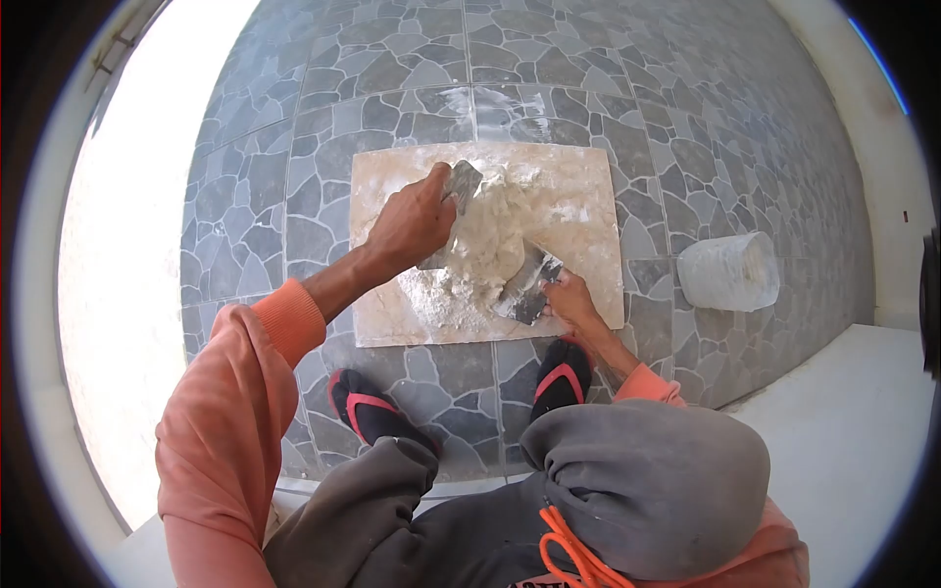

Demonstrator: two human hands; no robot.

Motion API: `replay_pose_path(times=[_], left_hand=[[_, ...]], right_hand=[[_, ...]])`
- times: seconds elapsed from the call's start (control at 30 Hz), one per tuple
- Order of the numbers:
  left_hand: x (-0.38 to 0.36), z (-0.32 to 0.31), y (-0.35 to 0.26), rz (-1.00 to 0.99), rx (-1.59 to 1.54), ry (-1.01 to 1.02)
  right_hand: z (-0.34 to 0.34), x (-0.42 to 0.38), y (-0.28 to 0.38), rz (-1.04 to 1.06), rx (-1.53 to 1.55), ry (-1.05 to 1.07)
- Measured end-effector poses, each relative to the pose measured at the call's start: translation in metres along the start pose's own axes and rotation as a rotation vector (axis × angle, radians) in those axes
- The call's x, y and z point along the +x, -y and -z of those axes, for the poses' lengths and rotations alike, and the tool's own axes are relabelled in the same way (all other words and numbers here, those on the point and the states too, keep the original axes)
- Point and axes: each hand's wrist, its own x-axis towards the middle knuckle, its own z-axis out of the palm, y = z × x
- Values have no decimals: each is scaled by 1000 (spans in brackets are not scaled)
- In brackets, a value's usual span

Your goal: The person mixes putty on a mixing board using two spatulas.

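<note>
A heap of whitish powder and paste [490, 230] lies on a square beige board [578, 186] on the floor. My left hand [414, 220] is closed around a flat grey scraper [462, 183], held at the heap's left side; part of the tool is hidden behind my hand. At the heap's lower right, my right hand [570, 299] grips a wide putty knife [529, 286]. Its dark metal blade is smeared with white and touches the mix. Loose dry powder [446, 299] spreads along the near side of the heap.
A translucent plastic bucket [727, 272] lies on the patterned tile floor [382, 73], right of the board. My feet in sandals [561, 377] are close to the board's near edge. A pale ledge [843, 412] is at the lower right. White smears mark the tiles beyond the board.
</note>
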Motion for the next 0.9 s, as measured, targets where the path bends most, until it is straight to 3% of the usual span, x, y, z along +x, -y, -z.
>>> replay_pose_path(times=[0.13,0.57,0.8,0.9], left_hand=[[-6,17,-5,26,-21,-53],[-13,-17,-32,-96,-43,-40],[-4,-16,-6,-90,81,39],[-5,-13,4,-101,87,61]], right_hand=[[-21,-2,3,87,216,5],[-61,-23,124,352,-12,115],[-30,-63,125,168,162,94],[-2,-68,67,-8,244,52]])
